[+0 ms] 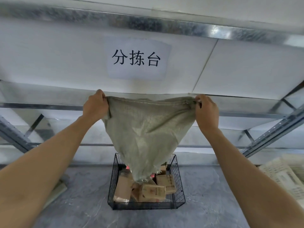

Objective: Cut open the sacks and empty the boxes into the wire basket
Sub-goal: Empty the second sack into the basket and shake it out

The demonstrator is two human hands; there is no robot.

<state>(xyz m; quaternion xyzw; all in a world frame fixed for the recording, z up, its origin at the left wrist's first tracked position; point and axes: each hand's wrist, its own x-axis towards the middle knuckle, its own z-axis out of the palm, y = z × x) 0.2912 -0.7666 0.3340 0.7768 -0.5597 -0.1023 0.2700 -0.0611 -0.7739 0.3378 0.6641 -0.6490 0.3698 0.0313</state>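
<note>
Both hands, the left hand and right hand, grip the upturned woven sack by its sewn corners above the wire basket. Its cut mouth hangs among the cardboard boxes already tipped in. The emptying step looks nearly finished; next probably comes a shake, then setting the sack aside.

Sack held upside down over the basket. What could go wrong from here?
The sack hangs bunched at its frayed mouth; a box may be lodged inside, unseen.
The boxes already pile unevenly in the wire basket, so a late one could bounce over the rim.
The left hand and right hand grip only corners; one could slip.
</note>
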